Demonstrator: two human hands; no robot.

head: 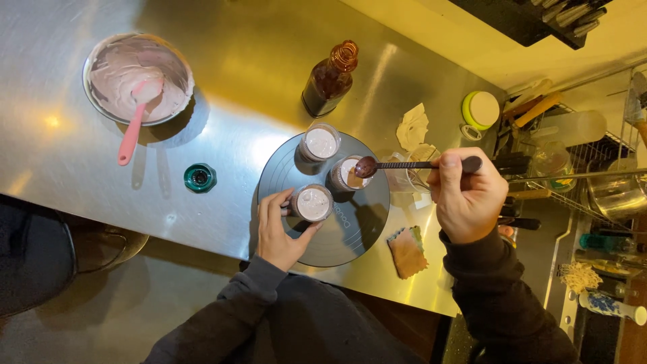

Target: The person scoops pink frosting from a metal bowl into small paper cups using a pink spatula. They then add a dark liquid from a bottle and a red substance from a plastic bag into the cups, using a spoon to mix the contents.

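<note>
Left hand (280,226) is curled around a small cream-filled jar (313,203) on the dark turntable (350,236). Right hand (466,199) is pinched on a black spoon (411,164), whose dark-sauce bowl is held over a second jar (346,174) left of it. A third jar (320,142) stands beyond.

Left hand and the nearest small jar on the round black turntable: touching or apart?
Touching. The head view shows the left hand with its fingers and thumb wrapped around the sides of the nearest jar, with no gap visible.
</note>
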